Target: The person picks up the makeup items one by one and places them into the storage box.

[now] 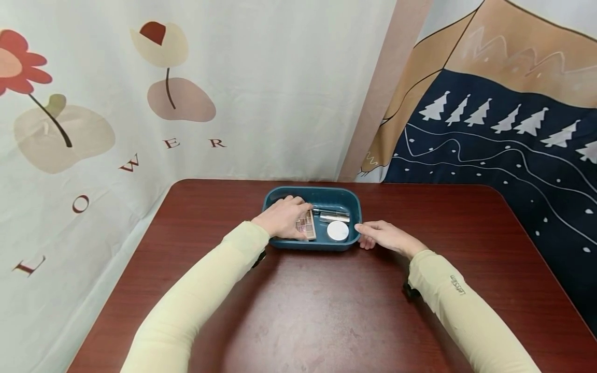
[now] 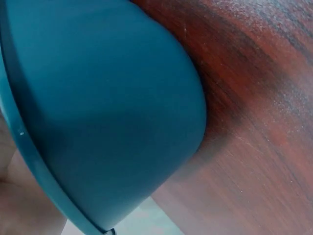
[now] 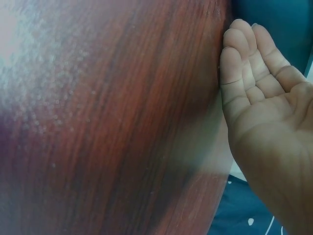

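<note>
A blue plastic tub (image 1: pixel 312 247) stands on the table. Inside it, my left hand (image 1: pixel 282 216) grips an eyeshadow palette (image 1: pixel 306 226), thumb at the near edge and fingers toward the far edge; the hand covers the palette's left part. At the tub's right end, my right hand (image 1: pixel 384 235) holds the rim, thumb on top and fingers along the outer wall; those fingers (image 3: pixel 237 63) show close to the wall in the right wrist view. Right of the palette lie a round white case (image 1: pixel 338 231), a silvery tube (image 1: pixel 333 217) and a thin dark stick (image 1: pixel 322 210).
The dark red wooden table (image 1: pixel 298 311) extends around the tub. Behind it hangs a pale curtain (image 1: pixel 280 103) with flower prints and lettering. A navy and tan printed cloth (image 1: pixel 466 155) hangs at the right, beside the table edge.
</note>
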Available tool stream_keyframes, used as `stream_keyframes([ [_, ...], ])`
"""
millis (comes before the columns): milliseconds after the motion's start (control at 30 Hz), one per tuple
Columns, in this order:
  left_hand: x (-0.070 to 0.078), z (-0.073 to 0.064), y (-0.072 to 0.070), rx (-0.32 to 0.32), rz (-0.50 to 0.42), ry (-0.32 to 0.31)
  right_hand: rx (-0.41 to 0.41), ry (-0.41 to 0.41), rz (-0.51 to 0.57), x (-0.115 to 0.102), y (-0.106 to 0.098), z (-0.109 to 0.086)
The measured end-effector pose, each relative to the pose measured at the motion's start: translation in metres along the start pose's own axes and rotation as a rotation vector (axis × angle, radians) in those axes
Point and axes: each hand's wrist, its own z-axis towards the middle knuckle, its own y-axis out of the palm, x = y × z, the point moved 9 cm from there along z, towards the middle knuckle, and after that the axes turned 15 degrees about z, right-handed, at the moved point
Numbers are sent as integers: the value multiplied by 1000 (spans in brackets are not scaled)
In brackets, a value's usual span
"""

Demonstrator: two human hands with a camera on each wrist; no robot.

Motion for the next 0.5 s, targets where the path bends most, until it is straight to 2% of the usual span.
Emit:
stream_keyframes([
  [267,0,2,-1,3,-1,2,5,4,-4,0,-1,0],
  [500,2,1,-6,28,-53,10,5,9,-1,1,0,-1],
])
